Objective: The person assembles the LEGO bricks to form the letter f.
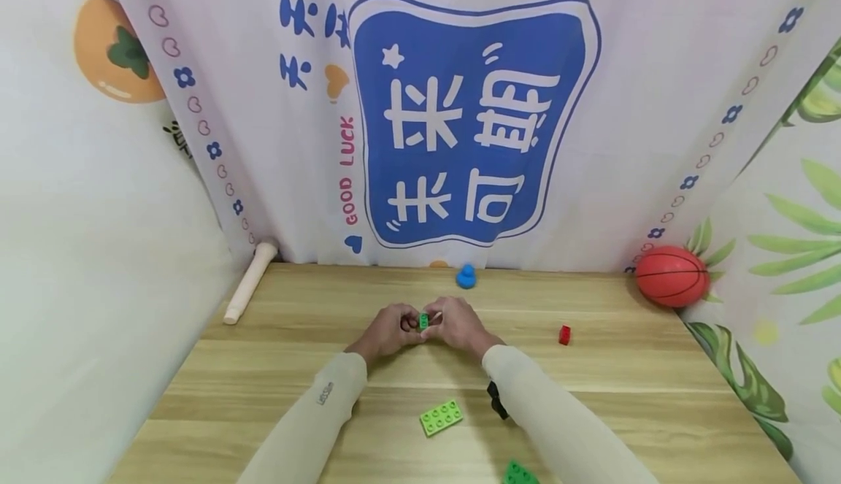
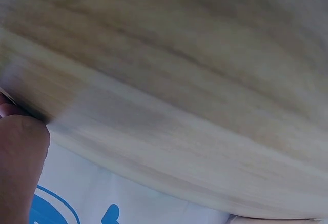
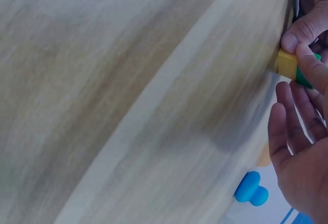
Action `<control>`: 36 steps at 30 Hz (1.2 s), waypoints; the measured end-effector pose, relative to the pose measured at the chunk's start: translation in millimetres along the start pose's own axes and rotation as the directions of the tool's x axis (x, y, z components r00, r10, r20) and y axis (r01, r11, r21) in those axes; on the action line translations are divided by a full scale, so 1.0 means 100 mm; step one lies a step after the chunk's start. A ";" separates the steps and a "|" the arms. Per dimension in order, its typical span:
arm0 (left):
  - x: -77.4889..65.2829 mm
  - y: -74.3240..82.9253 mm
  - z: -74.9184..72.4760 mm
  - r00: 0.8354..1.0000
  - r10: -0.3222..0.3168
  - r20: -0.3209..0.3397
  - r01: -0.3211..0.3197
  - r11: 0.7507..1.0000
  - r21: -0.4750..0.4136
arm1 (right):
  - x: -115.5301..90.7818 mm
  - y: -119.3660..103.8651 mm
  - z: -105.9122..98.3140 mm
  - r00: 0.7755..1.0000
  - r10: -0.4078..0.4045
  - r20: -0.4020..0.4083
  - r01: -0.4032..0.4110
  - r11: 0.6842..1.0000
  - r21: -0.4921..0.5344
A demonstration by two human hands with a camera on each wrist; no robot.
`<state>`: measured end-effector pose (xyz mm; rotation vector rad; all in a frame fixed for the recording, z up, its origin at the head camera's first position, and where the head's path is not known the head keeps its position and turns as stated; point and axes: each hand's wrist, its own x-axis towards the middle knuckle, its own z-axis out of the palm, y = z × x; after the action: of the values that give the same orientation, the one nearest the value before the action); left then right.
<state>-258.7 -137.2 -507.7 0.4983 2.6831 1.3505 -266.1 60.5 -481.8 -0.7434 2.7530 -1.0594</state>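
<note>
Above the middle of the table, my left hand [image 1: 394, 329] and right hand [image 1: 455, 323] meet around a small green toy building brick [image 1: 423, 321], its studs facing the head camera. The right wrist view shows a yellow brick [image 3: 287, 64] against the green one, both pinched between the hands. My left thumb lies on the yellow brick and my right thumb on the green. Whether the bricks are fully joined cannot be told. The other right fingers are spread below. In the left wrist view only part of a hand [image 2: 23, 157] shows, and the bricks are hidden.
A lime-green brick [image 1: 442, 417] lies between the forearms, with a darker green brick [image 1: 520, 473] at the front edge. A red brick [image 1: 565, 335] is to the right. Behind stand a blue knob-shaped piece [image 1: 466, 277], a pale cylinder [image 1: 251, 283] and a red ball [image 1: 672, 276].
</note>
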 end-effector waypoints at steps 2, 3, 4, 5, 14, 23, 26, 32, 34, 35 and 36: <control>0.00 0.00 0.00 1.000 0.001 0.001 -0.001 1.000 0.001 | 0.00 0.00 0.01 1.000 0.006 -0.002 -0.005 1.000 0.013; 0.00 0.00 0.00 1.000 0.003 0.002 -0.003 1.000 -0.001 | -0.01 0.00 0.01 1.000 0.005 0.001 -0.005 1.000 0.019; 0.00 0.00 0.01 1.000 0.006 0.002 -0.006 1.000 -0.003 | -0.02 0.00 0.00 1.000 0.003 0.006 -0.003 1.000 0.018; 0.00 0.00 0.02 1.000 0.008 0.005 -0.008 1.000 -0.004 | -0.03 -0.01 0.00 1.000 -0.001 0.011 0.001 1.000 0.010; -0.05 0.01 0.07 1.000 0.015 0.021 -0.015 1.000 -0.002 | -0.39 -0.13 -0.15 0.991 -0.068 0.112 0.084 0.987 -0.139; -0.05 0.02 0.02 1.000 0.019 0.011 -0.020 1.000 0.010 | -0.90 -0.21 -0.25 0.868 -0.162 0.469 0.168 0.985 0.030; -0.05 0.02 0.02 1.000 0.014 0.012 -0.014 1.000 0.008 | -1.00 -0.20 -0.21 0.854 -0.127 0.505 0.138 0.990 0.016; -0.06 0.00 0.02 1.000 -0.004 0.016 0.004 1.000 0.014 | -1.07 -0.23 -0.13 0.856 -0.134 0.499 0.199 0.977 -0.079; -0.06 0.00 0.02 1.000 -0.001 0.018 0.000 1.000 0.020 | -1.07 -0.24 -0.10 0.856 -0.143 0.496 0.223 0.969 -0.106; -0.06 0.01 0.01 1.000 0.000 0.021 0.000 1.000 0.020 | -1.07 -0.24 -0.09 0.857 -0.146 0.493 0.233 0.965 -0.118; -0.05 0.01 0.01 1.000 0.006 0.022 -0.006 1.000 0.019 | -1.07 -0.24 -0.08 0.860 -0.148 0.488 0.238 0.963 -0.127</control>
<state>-253.1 -137.7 -508.1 0.5199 2.6815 1.3149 -164.4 100.9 -468.4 -1.1524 2.3973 -0.5448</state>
